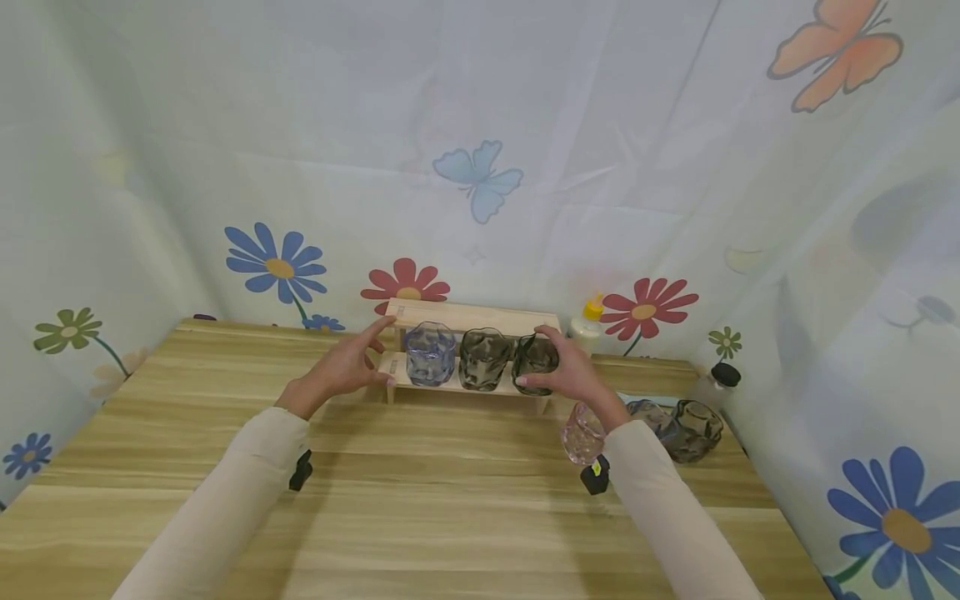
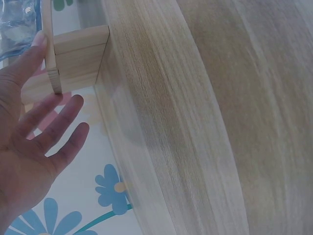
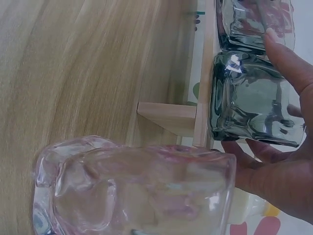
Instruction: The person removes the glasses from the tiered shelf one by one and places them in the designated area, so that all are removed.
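A two-step wooden stand (image 1: 472,315) bears a bluish glass (image 1: 430,354), a grey glass (image 1: 482,360) in the middle and another grey glass (image 1: 534,367) at the right end of its lower step. My right hand (image 1: 572,368) holds that right-end glass, thumb across its front and fingers round its far side; in the right wrist view this grey glass (image 3: 254,100) stands on the board close beside its neighbour. At the stand's left end is my left hand (image 1: 343,367), fingers spread and fairly straight. Its thumb (image 2: 36,49) touches the lower board's end in the left wrist view.
To the right on the wooden table (image 1: 435,508) are a pink glass (image 1: 583,435), a dark grey glass (image 1: 690,431) and a further glass partly behind my sleeve. A yellow-topped bottle (image 1: 588,327) and a black-capped jar (image 1: 722,382) stand farther back. A printed curtain (image 1: 360,167) hangs behind.
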`<action>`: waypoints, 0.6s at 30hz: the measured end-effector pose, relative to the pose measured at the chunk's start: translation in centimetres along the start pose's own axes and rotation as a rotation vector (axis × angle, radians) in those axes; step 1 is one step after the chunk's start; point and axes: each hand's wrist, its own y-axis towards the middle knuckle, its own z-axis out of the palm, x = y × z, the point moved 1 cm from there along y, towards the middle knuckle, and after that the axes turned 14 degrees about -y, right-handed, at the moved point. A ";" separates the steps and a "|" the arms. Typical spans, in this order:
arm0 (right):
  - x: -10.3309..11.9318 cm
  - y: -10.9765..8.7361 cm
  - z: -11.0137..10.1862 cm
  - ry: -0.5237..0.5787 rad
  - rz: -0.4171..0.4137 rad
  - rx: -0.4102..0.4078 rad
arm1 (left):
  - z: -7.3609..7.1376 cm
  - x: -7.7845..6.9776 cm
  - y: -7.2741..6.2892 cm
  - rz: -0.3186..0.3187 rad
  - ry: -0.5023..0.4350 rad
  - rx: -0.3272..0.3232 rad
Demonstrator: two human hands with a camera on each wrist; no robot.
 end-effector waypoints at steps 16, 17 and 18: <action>-0.3 0.3 0.7 0.017 0.025 -0.003 | 0.0 0.2 0.1 -0.010 -0.012 -0.005; -0.3 0.3 0.7 0.012 0.025 -0.003 | 0.0 0.1 0.1 -0.008 -0.010 -0.004; -0.3 0.3 0.7 0.008 0.027 -0.003 | 0.0 0.1 0.1 -0.005 -0.009 -0.003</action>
